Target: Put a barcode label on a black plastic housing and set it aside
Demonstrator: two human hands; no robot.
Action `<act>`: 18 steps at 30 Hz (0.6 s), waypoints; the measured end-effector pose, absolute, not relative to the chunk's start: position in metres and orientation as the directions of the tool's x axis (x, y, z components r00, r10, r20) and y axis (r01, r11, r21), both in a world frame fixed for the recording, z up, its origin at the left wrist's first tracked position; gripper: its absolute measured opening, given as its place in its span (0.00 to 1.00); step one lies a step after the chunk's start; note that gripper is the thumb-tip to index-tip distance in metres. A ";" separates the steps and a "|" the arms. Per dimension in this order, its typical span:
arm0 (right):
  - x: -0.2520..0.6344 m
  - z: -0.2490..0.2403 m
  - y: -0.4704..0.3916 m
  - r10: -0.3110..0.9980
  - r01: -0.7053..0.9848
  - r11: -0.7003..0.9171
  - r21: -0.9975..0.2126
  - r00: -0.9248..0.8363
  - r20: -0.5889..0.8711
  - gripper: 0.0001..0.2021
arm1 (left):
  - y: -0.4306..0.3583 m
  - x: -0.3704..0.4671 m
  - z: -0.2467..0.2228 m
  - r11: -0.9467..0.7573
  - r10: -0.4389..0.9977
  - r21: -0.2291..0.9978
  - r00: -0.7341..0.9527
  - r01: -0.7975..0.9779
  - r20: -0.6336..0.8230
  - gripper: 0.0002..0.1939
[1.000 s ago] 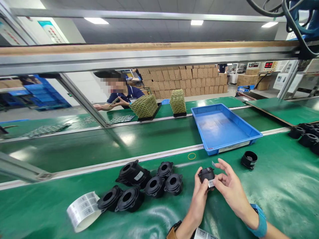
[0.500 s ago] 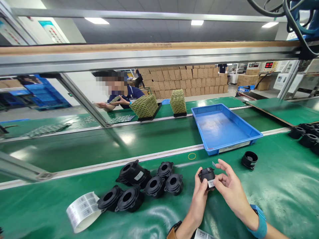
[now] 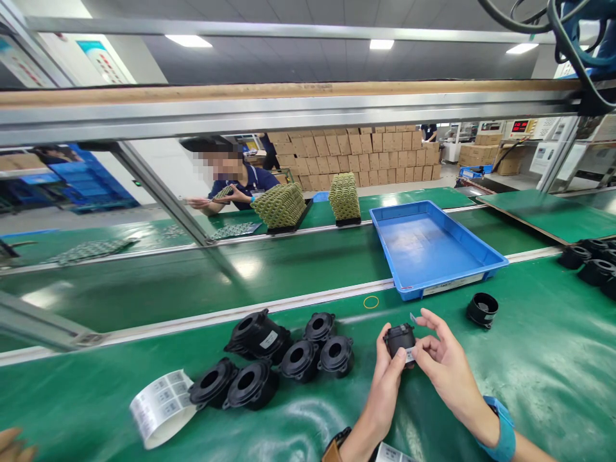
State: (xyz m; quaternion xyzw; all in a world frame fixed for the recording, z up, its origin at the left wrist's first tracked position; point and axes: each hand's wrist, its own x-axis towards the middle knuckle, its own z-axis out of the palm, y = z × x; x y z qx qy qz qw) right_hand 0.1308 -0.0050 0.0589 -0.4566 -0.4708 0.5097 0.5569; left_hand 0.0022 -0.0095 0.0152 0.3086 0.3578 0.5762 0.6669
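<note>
Left hand [image 3: 385, 378]: fingers wrapped round a black housing [image 3: 399, 335], held over the worktop [image 3: 539, 346].
Right hand [image 3: 447, 372]: thumb side pinching a white label [image 3: 410, 355] at the housing's side; small pale strip [image 3: 412, 317] by a raised fingertip, too small to make out.
Label fit: against the side wall; cannot tell how much is stuck.
Step in hand: seemingly setting that label on the housing.
Next move: would call for a steady housing, label kept straight, then smoothed flat.
Label roll [image 3: 161, 409]: far left, beside grouped black parts [image 3: 298, 360].
Left edge: another person's hand [image 3: 17, 446], fingers partly cut off; grasp cannot be told.
</note>
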 end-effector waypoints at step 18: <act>0.134 0.069 -0.006 0.989 -0.126 0.120 -0.985 0.101 0.107 0.29 | -0.011 0.003 0.016 0.115 0.992 0.857 0.009 -0.503 -0.127 0.41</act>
